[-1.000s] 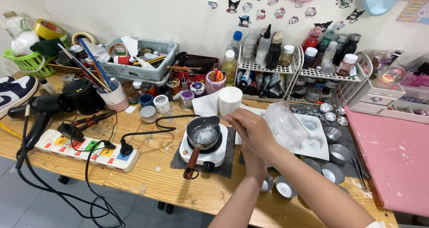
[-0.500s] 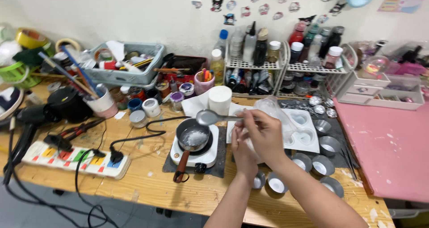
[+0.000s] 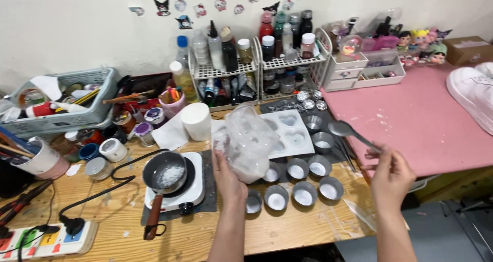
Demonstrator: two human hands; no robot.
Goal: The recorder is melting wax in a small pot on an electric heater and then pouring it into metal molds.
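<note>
On desk, one spoon [image 3: 345, 130], one bag [image 3: 249, 141]

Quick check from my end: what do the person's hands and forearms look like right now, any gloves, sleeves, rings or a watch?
Both are bare. The left hand and right hand wear no gloves, and no ring shows on either. Both forearms run uncovered to the bottom edge of the head view, with no sleeve, watch or bracelet in sight. Fingernails look short and plain, though they are too small to be sure.

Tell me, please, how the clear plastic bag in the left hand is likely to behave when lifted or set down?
The plastic bag looks thin and crumpled, so probably floppy. The left hand props it from below, suggesting it would slump if released. Its whitish contents seem few, so likely light.
</note>
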